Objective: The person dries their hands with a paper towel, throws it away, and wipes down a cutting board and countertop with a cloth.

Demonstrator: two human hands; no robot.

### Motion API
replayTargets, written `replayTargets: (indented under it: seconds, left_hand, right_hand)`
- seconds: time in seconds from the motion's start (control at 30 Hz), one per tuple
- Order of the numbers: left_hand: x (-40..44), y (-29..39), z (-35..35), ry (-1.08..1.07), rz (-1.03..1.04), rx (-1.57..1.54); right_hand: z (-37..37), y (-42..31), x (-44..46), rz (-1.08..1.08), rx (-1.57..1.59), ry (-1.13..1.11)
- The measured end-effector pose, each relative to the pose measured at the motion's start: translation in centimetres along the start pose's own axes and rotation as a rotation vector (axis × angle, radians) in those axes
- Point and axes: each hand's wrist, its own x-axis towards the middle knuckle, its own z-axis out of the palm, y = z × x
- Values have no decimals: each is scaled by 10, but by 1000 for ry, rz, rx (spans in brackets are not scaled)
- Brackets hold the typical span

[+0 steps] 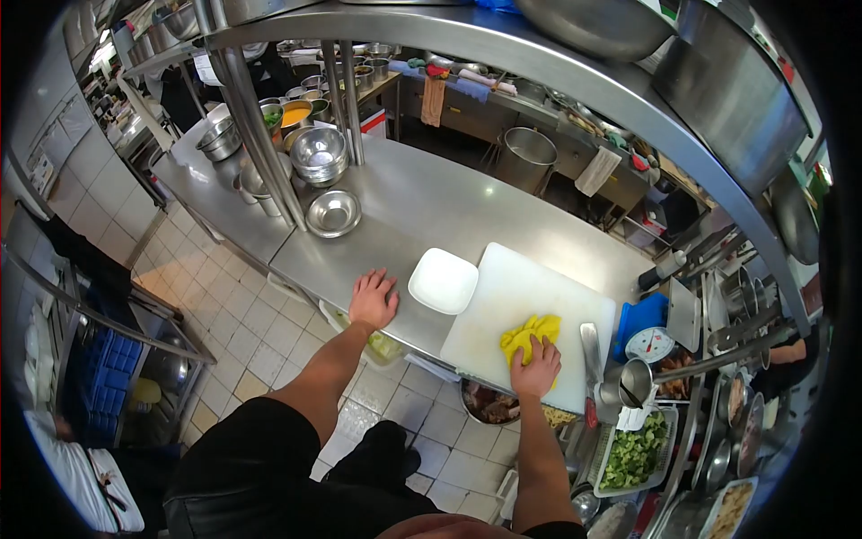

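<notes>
My left hand (373, 300) lies flat on the steel counter (422, 198), fingers apart and holding nothing, just left of a white square dish (444, 281). On the white cutting board (503, 287), my right hand (536, 366) presses on a crumpled yellow cloth (530, 334), with its fingers over the cloth's lower right part. The dish sits against the board's left edge. A cleaver (590, 350) with a red handle lies at the board's right side.
Steel bowls (320, 154) are stacked near the shelf posts. A blue-and-white scale (649, 343), a steel pot (635, 381) and a basket of chopped greens (636, 454) stand at the right. Other people are partly visible at the left and right edges.
</notes>
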Motion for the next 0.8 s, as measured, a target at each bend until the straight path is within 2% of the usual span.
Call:
replayTargets:
  seconds: [0.8]
  left_hand:
    - [0,-1,2,-30,-26,-16]
  right_hand:
    - [-3,-2,0,16,-16,-26]
